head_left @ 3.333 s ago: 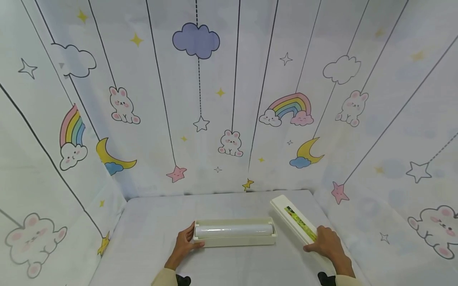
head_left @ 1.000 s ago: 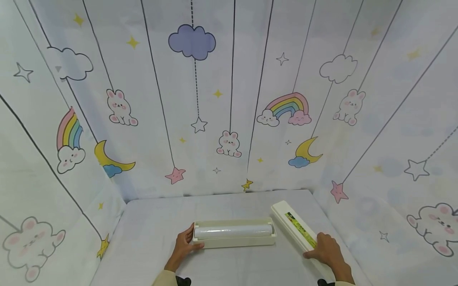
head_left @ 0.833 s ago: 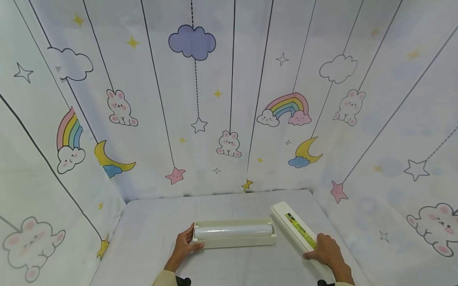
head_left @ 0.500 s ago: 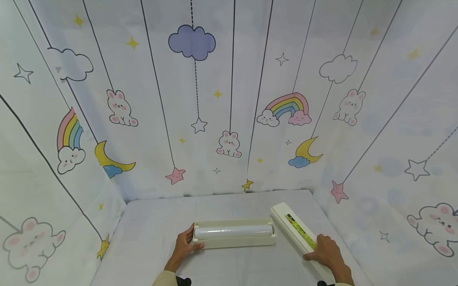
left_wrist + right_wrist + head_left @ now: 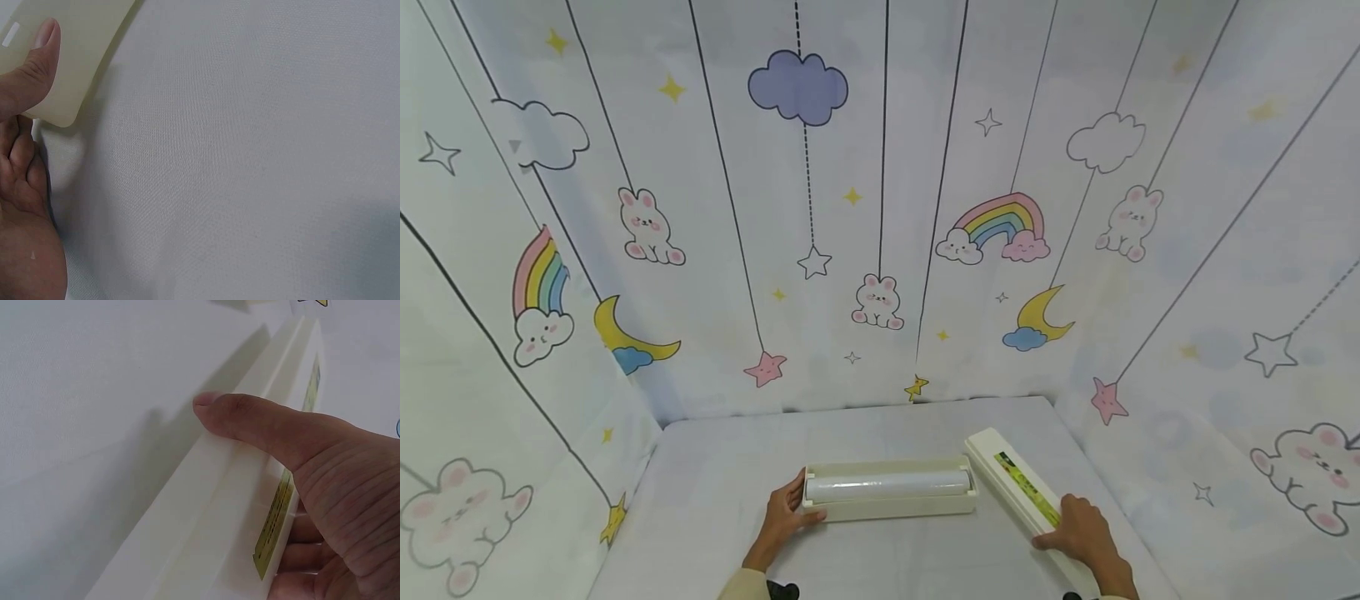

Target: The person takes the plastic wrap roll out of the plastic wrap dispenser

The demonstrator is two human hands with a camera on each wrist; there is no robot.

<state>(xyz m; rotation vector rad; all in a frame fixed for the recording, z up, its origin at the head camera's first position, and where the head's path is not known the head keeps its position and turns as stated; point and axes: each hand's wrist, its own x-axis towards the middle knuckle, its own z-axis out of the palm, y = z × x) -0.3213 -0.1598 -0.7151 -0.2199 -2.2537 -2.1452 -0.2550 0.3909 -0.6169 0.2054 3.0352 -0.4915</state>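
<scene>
At the left end of the cream box (image 5: 895,508), a left hand (image 5: 787,510) in a pale sleeve (image 5: 742,585) grips it, thumb along the outer wall, fingers round the end. Right of the box, a right hand (image 5: 1082,529) grips a long, stepped lid (image 5: 1011,486), slanted and bearing a yellow-green label (image 5: 1027,489). Both box and lid look like smooth plastic; inside the box lies a glossy cylindrical white roll (image 5: 887,484). Fine-woven white cloth (image 5: 722,475) spreads beneath the box; beyond hangs a slightly creased printed backdrop (image 5: 820,333). The right hand covers part of the lid, the label is too small to read, and the left wrist view crops most of the box.
</scene>
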